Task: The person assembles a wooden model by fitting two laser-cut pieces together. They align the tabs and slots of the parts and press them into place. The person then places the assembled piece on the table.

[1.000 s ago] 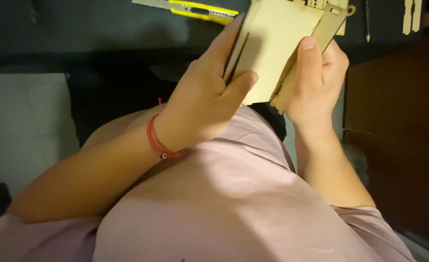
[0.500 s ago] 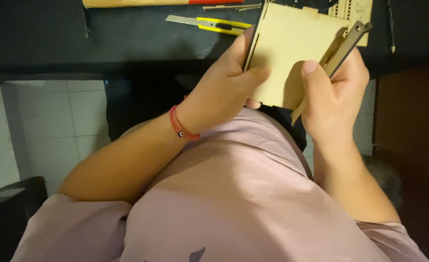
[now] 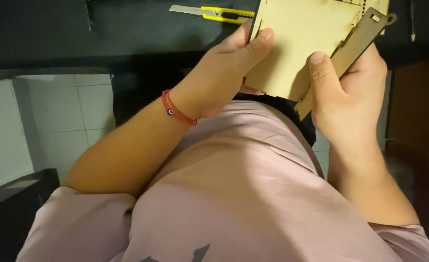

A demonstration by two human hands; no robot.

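The left hand (image 3: 224,73) grips the left edge of a pale wooden panel (image 3: 299,43), thumb lying across its face and fingers curled behind, while the right hand (image 3: 348,92) clamps a thinner wooden strip (image 3: 348,56) against the panel's right edge, thumb pressed flat on top. Both pieces are held up in front of the chest, just above the pink shirt (image 3: 253,194) and level with the near edge of the dark table (image 3: 102,34). The panel is thin, flat plywood, light yellow, with darkened cut edges and small notches and tabs along its right side; the strip is greyer in this light, narrow, with a little slot and a hooked tip at its upper end. Such thin tabs look likely to snap if the strip is forced in at an angle, and a slipping thumb could let the strip slide free. A red cord bracelet (image 3: 178,109) circles the left wrist. A yellow utility knife (image 3: 214,12) lies on the table, close beside the left fingertips.
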